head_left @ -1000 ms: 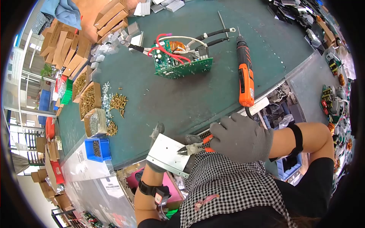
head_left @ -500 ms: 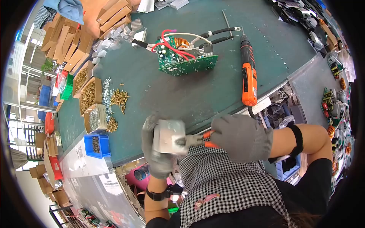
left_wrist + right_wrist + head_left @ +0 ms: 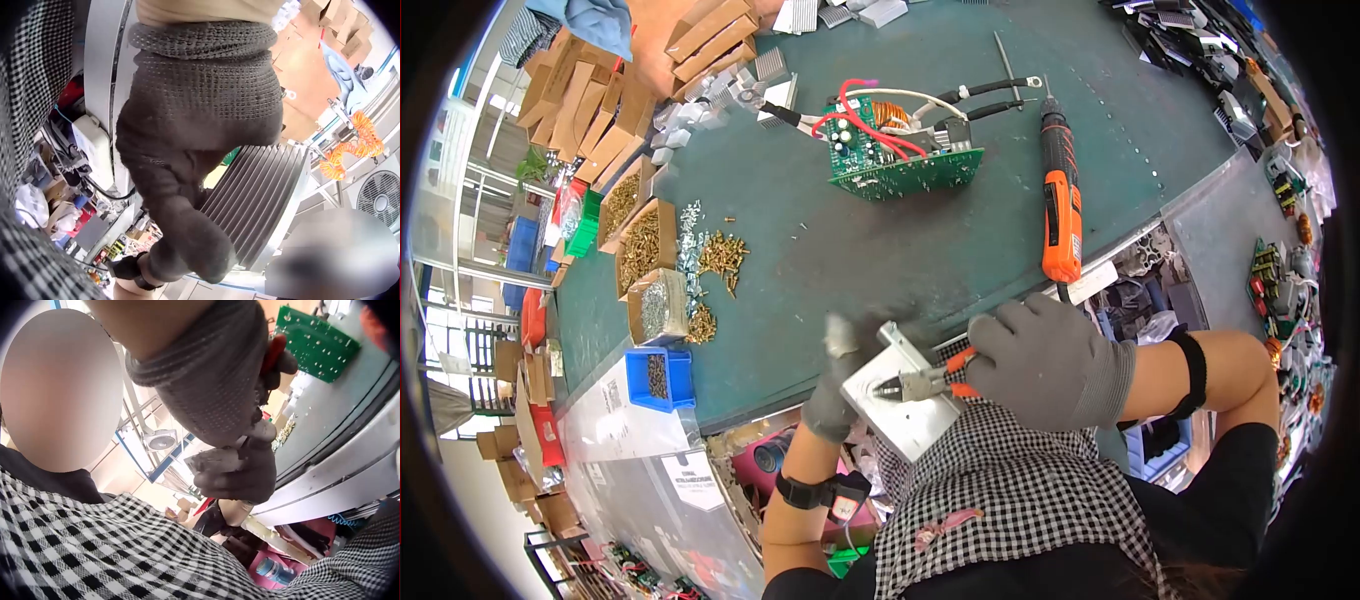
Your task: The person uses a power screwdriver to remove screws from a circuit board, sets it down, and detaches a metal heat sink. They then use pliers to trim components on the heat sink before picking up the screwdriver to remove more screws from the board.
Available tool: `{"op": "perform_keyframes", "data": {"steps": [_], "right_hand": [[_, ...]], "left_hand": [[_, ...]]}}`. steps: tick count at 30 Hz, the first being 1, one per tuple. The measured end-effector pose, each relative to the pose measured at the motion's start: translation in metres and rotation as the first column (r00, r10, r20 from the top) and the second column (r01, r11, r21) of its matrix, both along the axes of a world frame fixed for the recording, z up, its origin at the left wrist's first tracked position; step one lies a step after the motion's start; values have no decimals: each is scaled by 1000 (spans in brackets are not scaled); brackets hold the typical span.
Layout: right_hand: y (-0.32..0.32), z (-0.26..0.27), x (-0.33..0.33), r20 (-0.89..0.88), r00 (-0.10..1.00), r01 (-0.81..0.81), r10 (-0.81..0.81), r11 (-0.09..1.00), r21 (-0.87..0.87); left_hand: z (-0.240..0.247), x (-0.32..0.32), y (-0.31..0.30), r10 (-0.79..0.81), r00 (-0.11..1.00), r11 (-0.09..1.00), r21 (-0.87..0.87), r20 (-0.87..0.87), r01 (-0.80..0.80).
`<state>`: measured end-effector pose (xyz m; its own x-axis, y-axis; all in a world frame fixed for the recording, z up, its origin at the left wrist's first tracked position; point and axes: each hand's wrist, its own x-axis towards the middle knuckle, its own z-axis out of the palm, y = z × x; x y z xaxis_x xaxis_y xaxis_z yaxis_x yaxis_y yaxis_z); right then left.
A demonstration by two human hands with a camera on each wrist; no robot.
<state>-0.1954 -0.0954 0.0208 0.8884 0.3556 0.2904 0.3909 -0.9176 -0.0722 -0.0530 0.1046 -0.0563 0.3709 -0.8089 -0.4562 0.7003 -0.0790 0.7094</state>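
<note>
My gloved left hand (image 3: 832,400) grips a silver metal heatsink (image 3: 920,425) by its edge, flat face up in the head view. The left wrist view shows the ribbed side of the heatsink (image 3: 256,194) under the left hand (image 3: 194,125). In my gloved right hand (image 3: 1045,365) are red-handled pliers (image 3: 922,383), fingers curled round the handles. The pliers' tips lie over the flat face; whether they touch it I cannot tell. The right wrist view shows the right hand (image 3: 212,387) above the left hand (image 3: 250,472).
A green circuit board (image 3: 910,175) with thick cables stands on the green table (image 3: 800,270). Right of it lies an orange electric screwdriver (image 3: 1062,220). Boxes of brass screws (image 3: 640,245), loose screws and a blue bin (image 3: 680,385) are at the left; heatsinks are piled behind.
The left hand has turned the heatsink, so that its flat face sits at a new angle, a little further right. The right hand still holds the pliers, slightly further right.
</note>
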Motion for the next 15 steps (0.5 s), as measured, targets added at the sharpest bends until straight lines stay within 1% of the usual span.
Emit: {"op": "perform_keyframes", "data": {"steps": [1, 2, 3, 6, 8, 9, 12, 14, 15], "right_hand": [[-2, 2, 2, 3, 1000, 26, -26, 999, 21], [-4, 4, 3, 8, 998, 60, -61, 997, 42], [-6, 6, 4, 10, 995, 98, -99, 993, 62], [-3, 0, 12, -28, 986, 167, -165, 982, 88], [0, 1, 15, -41, 989, 143, -139, 983, 113], [2, 1, 17, -43, 991, 130, -125, 983, 127], [4, 2, 15, -23, 994, 113, -111, 986, 121], [3, 5, 13, -70, 993, 98, -92, 992, 82], [3, 6, 12, -90, 992, 92, -86, 994, 61]], "left_hand": [[-4, 2, 3, 153, 947, 981, -162, 282, -110], [-4, 1, 6, 216, 834, 973, -177, 507, -145], [0, -3, 8, 265, 667, 964, -203, 696, -171], [32, -27, 3, 385, 476, 919, -279, 791, -279], [26, -30, 12, 294, 243, 924, -210, 925, -320], [27, -31, 13, 316, 302, 911, -199, 899, -360], [29, -26, 15, 341, 260, 929, -282, 904, -238], [56, -26, 8, 193, 465, 950, -46, 864, -309], [44, -21, 13, 248, 594, 960, -114, 766, -254]]}}
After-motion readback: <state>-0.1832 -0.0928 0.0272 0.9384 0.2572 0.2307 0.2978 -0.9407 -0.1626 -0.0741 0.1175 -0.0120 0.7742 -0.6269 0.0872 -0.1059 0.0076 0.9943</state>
